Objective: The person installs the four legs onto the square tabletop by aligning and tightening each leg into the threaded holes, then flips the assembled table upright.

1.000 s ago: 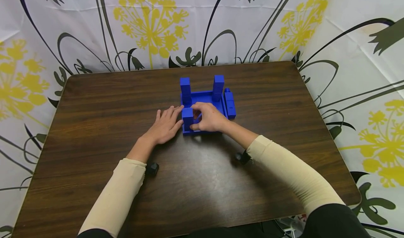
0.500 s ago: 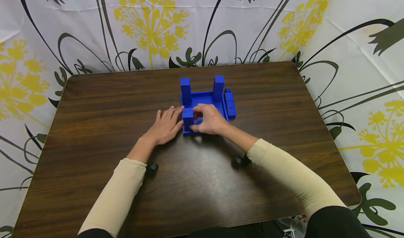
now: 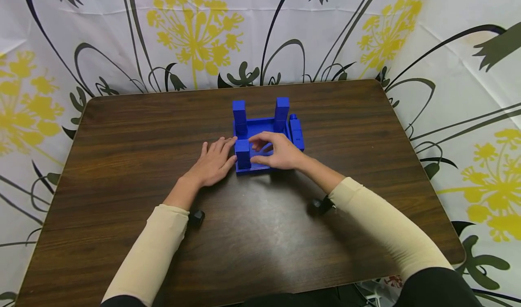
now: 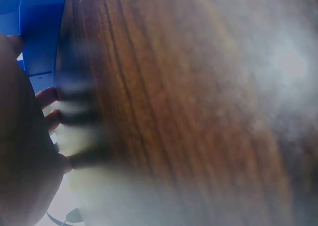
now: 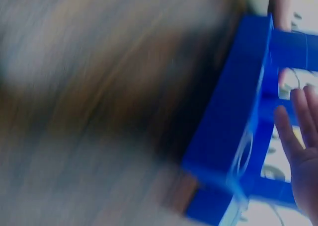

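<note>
A shallow blue tray (image 3: 262, 122) with upright square posts lies on the table. Posts stand at its back left (image 3: 239, 117), back right (image 3: 281, 115) and front left (image 3: 243, 154). My left hand (image 3: 211, 163) rests on the table, fingers spread, its fingertips at the tray's left wall. Over the tray, my right hand (image 3: 281, 151) hovers beside the front left post, thumb and fingers apart with nothing between them. It hides the tray's front right corner. A loose blue post (image 3: 296, 133) with a narrower end lies along the right side. In the right wrist view the hand's fingers (image 5: 298, 114) are straight.
The tray sits on a dark wooden table (image 3: 142, 130). Behind it hangs a white curtain (image 3: 260, 31) with yellow and grey plant prints. Small black devices hang under both wrists, one at the left wrist (image 3: 197, 218).
My right hand has let go of the front left post and drawn back to the right, its fingers opening. The left hand and the tray have stayed in place.
</note>
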Demonstrator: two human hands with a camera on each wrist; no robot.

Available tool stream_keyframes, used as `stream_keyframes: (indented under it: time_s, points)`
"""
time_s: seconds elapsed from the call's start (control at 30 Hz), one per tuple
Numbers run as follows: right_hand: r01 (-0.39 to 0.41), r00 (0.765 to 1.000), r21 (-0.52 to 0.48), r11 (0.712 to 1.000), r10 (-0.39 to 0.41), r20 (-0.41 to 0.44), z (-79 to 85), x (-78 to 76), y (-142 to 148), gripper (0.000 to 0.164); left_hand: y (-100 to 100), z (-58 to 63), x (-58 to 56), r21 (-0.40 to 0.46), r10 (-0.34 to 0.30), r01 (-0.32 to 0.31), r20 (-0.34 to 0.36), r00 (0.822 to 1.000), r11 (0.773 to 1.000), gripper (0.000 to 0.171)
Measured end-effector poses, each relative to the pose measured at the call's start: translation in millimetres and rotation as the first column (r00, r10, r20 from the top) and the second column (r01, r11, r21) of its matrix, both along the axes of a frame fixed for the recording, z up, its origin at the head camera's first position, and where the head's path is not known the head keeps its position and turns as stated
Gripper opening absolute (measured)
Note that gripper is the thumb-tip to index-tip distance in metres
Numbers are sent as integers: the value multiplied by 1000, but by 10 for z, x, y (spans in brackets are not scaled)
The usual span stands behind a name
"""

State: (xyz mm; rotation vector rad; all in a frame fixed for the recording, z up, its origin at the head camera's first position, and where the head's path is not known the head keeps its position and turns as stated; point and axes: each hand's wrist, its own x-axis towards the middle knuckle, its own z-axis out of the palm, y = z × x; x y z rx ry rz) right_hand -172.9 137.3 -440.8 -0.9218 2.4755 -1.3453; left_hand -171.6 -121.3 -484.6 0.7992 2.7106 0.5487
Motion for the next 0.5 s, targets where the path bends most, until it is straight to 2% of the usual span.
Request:
stream_keyframes:
  time_s: [0.1, 0.17, 0.2, 0.27, 0.33, 0.4, 0.43, 0.5]
  points:
    - [5, 997, 11, 1000, -5, -83, 13, -53, 196, 28, -5, -5, 2, 1, 0, 0, -3, 1000, 1000, 61]
    - [39, 981, 56, 998, -28, -191, 7, -88, 352, 20, -5, -3, 6, 3, -1, 1, -3, 1000, 1000, 61]
    - [69, 966, 87, 994, -45, -256, 4, -103, 432, 18, -5, 0, 10, 4, -3, 3, -1, 1000, 1000, 61]
    - [148, 914, 167, 975, -71, -399, -13, -140, 592, 19, -3, 7, 14, 8, -4, 4, 0, 1000, 1000, 61]
    - [231, 856, 241, 943, -80, -511, -36, -179, 740, 22, 0, 10, 15, 11, -6, 6, 2, 1000, 1000, 61]
    - [291, 819, 318, 902, -63, -570, -60, -218, 866, 26, -1, 8, 11, 14, -8, 8, 2, 1000, 1000, 61]
    - [300, 815, 357, 885, -44, -578, -79, -238, 918, 29, -1, 9, 11, 16, -6, 6, 3, 1000, 1000, 61]
    - [286, 833, 434, 854, 2, -553, -108, -261, 1003, 36, -2, 7, 10, 20, -7, 7, 4, 1000, 1000, 61]
